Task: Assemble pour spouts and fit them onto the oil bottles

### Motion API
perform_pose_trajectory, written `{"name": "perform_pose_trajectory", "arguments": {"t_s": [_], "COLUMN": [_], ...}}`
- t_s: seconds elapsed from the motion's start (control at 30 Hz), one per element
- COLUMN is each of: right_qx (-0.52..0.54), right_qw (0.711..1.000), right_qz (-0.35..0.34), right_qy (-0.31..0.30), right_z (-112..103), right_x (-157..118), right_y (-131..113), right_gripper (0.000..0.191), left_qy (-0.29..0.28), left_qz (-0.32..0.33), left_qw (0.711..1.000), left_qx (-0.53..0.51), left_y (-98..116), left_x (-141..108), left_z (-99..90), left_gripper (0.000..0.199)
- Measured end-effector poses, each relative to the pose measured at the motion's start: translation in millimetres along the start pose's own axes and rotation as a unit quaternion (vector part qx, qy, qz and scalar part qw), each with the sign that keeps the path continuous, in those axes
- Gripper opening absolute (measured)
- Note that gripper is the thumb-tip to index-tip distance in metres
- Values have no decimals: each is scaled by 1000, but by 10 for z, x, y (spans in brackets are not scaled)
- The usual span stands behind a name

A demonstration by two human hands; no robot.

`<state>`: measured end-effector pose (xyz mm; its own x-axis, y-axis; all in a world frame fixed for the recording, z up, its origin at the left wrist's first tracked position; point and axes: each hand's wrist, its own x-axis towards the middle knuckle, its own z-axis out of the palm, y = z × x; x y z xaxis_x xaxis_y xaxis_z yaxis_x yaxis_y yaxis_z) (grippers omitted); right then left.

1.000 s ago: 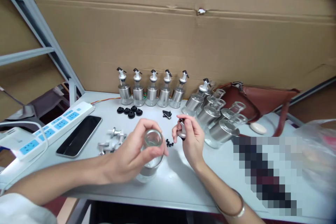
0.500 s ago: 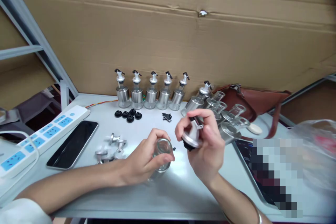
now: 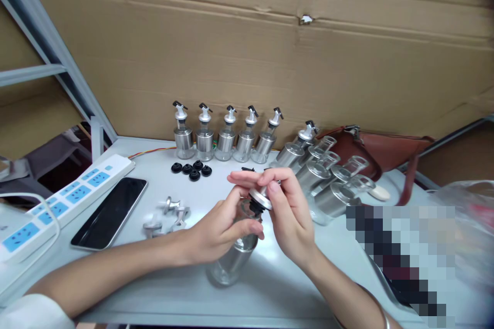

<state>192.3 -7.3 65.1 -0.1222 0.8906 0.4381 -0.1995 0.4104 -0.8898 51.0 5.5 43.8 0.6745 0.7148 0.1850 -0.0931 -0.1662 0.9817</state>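
My left hand (image 3: pixel 222 231) is wrapped round the neck of a glass oil bottle (image 3: pixel 225 270) with a metal band, its base low on the table in front of me. In my right hand (image 3: pixel 291 216) is a silver pourer stopper (image 3: pixel 260 198) with a black ribbed plug, gripped by the fingers. The plug is tilted at the bottle's mouth; whether it has entered the neck I cannot tell. Left of my hands lie several silver caps (image 3: pixel 170 205). Several black ribbed plugs (image 3: pixel 194 175) sit farther back.
A row of bottles with pourers (image 3: pixel 225 144) stands along the cardboard wall. Several bottles without pourers (image 3: pixel 335 196) lean at the right, beside a brown bag (image 3: pixel 393 151). A phone (image 3: pixel 110 213) and a power strip (image 3: pixel 73 198) lie at the left. A plastic bag (image 3: pixel 471 231) is far right.
My right hand has brought the pourer stopper left and down to the bottle's mouth. The bottle in my left hand has turned more upright, with its base toward me.
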Motion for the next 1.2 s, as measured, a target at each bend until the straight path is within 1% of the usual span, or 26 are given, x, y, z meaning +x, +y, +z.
{"name": "perform_pose_trajectory", "arguments": {"t_s": [0.1,0.2,0.27,0.4,0.5,0.57,0.63,0.67,0.73,0.83,0.93,1.03,1.2], "right_qx": [-36,-97,-148,-242,-290,-308,-319,-324,-334,-342,-343,-344,-353], "right_qw": [999,992,984,961,937,927,925,925,924,924,926,924,915], "right_qz": [-17,-47,-52,-67,-89,-95,-98,-98,-96,-91,-94,-121,-176], "right_qy": [-21,-64,-86,-116,-174,-192,-183,-173,-157,-144,-130,-112,-82], "right_z": [-50,-117,-171,-258,-282,-286,-290,-293,-303,-317,-317,-305,-281], "right_x": [-2,16,37,63,39,11,-12,-19,-22,-16,-25,-51,-78], "right_y": [39,54,35,-28,-49,-48,-40,-36,-30,-28,-25,-8,57], "right_gripper": [16,16,17,22,23,32,38,39,37,34,35,35,34], "left_qy": [2,10,7,-38,-72,-100,-117,-112,-87,-63,-78,-76,-55], "left_qz": [-7,-10,-23,-69,-75,-80,-99,-109,-122,-121,-113,-102,-105], "left_qw": [1000,999,999,997,994,991,988,987,988,990,991,992,993], "left_qx": [14,32,31,20,32,27,23,26,35,27,10,12,19], "left_y": [10,39,68,118,125,117,106,100,91,86,83,72,47], "left_x": [12,28,41,60,65,67,68,69,71,71,65,58,57], "left_z": [-18,-32,-44,-79,-104,-108,-104,-100,-91,-76,-60,-49,-45], "left_gripper": [64,55,48,41,20,12,7,5,8,15,14,14,13]}}
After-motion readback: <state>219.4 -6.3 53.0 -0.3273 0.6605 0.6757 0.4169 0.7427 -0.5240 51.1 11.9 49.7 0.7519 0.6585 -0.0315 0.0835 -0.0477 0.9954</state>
